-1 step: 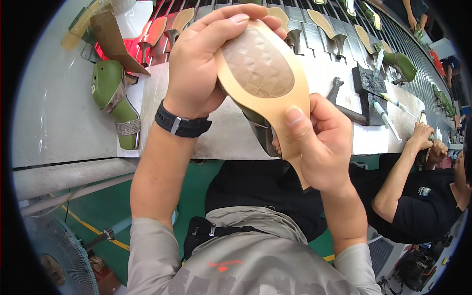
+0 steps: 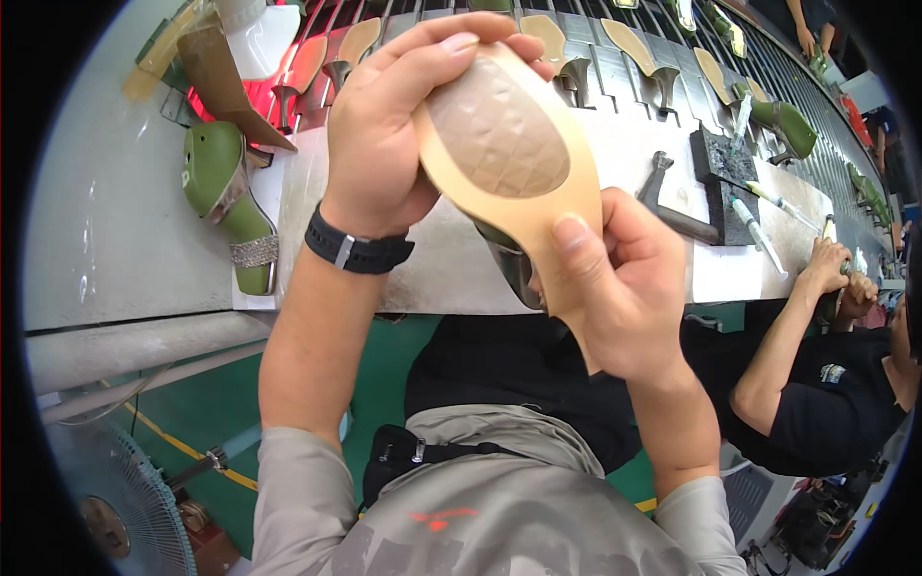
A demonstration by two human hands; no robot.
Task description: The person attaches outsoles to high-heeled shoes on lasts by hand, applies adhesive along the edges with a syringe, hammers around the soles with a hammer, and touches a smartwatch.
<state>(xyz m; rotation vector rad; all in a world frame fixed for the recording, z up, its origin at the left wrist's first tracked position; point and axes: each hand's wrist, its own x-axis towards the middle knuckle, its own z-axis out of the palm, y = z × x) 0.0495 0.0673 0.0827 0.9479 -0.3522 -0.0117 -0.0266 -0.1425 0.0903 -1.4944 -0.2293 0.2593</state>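
A tan shoe sole (image 2: 578, 178) with a quilted, see-through oval patch at its wide end is held up before me. My left hand (image 2: 379, 144) curls around the wide end, its fingers over the top edge. My right hand (image 2: 634, 288) grips the narrow end, thumb flat on the tan face and fingers behind. Behind the sole shows a dark, glossy part (image 2: 517, 269) with some green; most of it is hidden. Left of my left hand, a green shoe form (image 2: 213, 163) wears a sandal with a glittering strap (image 2: 254, 252).
Tan soles with dark heels (image 2: 629, 48) line the slatted conveyor (image 2: 423, 12) ahead. A hammer (image 2: 663, 197), a black block (image 2: 722, 158) and syringes (image 2: 757, 226) lie at the right of the worktable (image 2: 423, 288). A co-worker's hands (image 2: 826, 269) work farther right. A fan (image 2: 120, 509) stands lower left.
The sole has shifted very slightly left and down in the picture. Both hands keep the same hold on it.
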